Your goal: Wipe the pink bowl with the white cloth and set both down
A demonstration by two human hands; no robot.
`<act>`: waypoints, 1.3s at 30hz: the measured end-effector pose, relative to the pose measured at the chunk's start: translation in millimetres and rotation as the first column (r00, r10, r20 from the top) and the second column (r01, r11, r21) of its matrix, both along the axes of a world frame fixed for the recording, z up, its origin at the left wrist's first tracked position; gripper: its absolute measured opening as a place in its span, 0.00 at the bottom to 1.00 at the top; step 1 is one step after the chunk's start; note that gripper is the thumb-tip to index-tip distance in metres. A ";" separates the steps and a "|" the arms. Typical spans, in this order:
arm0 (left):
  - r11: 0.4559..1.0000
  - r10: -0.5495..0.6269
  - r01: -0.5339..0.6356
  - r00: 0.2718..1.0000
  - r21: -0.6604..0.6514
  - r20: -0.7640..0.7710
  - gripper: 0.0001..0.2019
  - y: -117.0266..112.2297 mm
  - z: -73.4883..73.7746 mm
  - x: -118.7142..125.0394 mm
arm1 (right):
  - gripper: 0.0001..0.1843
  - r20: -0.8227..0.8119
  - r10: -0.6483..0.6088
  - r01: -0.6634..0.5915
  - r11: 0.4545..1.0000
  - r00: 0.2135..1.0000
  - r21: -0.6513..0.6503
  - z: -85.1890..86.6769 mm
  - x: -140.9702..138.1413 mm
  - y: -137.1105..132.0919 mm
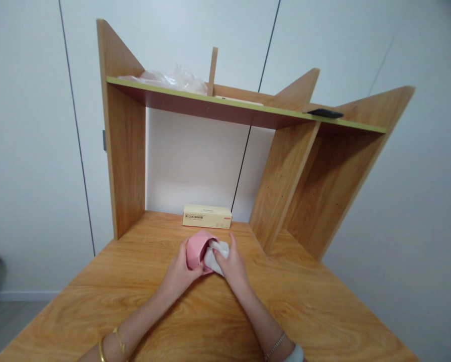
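Note:
My left hand [183, 270] is wrapped round a pink faceted bowl [198, 246], which is tilted on its side with its opening turned to the right. In my right hand [232, 262] is a white cloth or tissue [214, 259], pinched between thumb and fingers. Part of the white piece lies against the bowl's rim and reaches into its mouth. Both hands are close together above the middle of the wooden desk [195, 317]. The bowl's inside is mostly hidden by the white piece and my right fingers.
Behind the hands a cream cling-film-style box [206, 217] lies lengthwise at the back of the desk. A wooden shelf unit [125, 161] rises around it. On its upper board are clear plastic wrapping [173, 80], a flat white item [238, 101] and a dark flat object [326, 113].

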State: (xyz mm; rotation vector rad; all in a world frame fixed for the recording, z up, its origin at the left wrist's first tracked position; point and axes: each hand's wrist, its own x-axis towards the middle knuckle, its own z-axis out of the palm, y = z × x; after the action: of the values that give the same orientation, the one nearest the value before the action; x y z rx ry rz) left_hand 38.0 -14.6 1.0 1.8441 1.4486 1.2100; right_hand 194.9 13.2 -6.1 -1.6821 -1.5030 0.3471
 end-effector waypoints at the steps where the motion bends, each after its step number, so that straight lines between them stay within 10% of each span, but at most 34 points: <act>1: 1.000 -0.020 0.020 1.000 0.014 0.009 0.33 -1.1 0.0 0.7 | 0.37 -0.008 0.015 -0.015 1.000 1.000 -0.028 -2.5 0.2 1.2; 5: 0.991 -0.109 0.110 0.994 0.076 -0.012 0.34 -4.9 0.4 3.9 | 0.35 -0.077 0.133 -0.143 0.982 0.988 -0.127 -8.3 1.4 3.6; 10: 0.989 -0.127 0.134 0.986 0.065 -0.110 0.35 -7.2 5.4 5.0 | 0.39 0.284 -0.079 0.114 0.987 0.955 -0.110 12.7 4.2 -7.4; 14: 0.992 -0.100 0.110 0.983 0.058 -0.157 0.36 -9.3 9.9 2.9 | 0.40 0.442 -0.058 0.036 0.998 0.895 0.058 23.7 4.4 -13.8; 20: 0.993 -0.100 0.107 0.983 0.039 -0.153 0.35 -10.8 11.6 1.0 | 0.40 0.465 -0.009 0.064 0.993 0.885 -0.102 16.9 2.5 -10.0; 28: 0.994 -0.101 0.107 0.977 0.022 -0.186 0.37 -6.5 12.8 1.4 | 0.33 0.584 -0.078 -0.123 0.947 0.808 0.298 19.1 5.3 -15.8; 33: 0.994 -0.107 0.107 0.994 -0.022 -0.012 0.34 3.1 4.0 -2.2 | 0.32 0.441 0.165 -0.314 0.904 0.882 0.291 21.3 9.8 -14.2; 39: 0.921 0.062 0.102 0.914 -0.375 0.402 0.24 24.3 -13.4 -9.4 | 0.20 0.000 0.129 -0.129 0.991 0.992 0.045 27.6 34.3 7.2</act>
State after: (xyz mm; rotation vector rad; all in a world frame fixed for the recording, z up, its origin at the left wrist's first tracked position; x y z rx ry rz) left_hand 28.6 9.7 -12.4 1.2466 1.3093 1.1141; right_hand 229.3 20.4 21.5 -1.5533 -1.6100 0.3813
